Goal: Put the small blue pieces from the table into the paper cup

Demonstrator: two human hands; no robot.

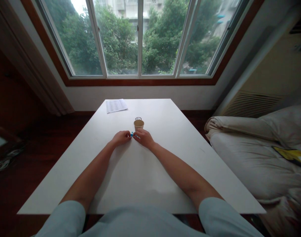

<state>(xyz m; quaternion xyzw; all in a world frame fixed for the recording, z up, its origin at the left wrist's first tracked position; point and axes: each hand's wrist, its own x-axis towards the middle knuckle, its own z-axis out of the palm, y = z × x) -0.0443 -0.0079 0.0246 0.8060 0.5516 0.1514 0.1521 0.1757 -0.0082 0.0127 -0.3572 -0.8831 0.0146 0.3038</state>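
Note:
Near the middle of the white table, my left hand (122, 137) and my right hand (143, 138) meet with fingers pinched. Between their fingertips is a small blue piece (132, 134), too small to make out in detail. A few tiny pale and blue bits show under my right fingers. Just behind my right hand stands a paper cup (139, 123), upright and open at the top, its lower part hidden by that hand. A thin dark ring-like object (138, 118) lies behind the cup.
Printed paper sheets (116, 106) lie at the far left corner of the white table (145, 177). Beyond the table is a window (140, 42). A cushioned sofa (251, 158) with a yellow and black item (291, 154) stands on the right.

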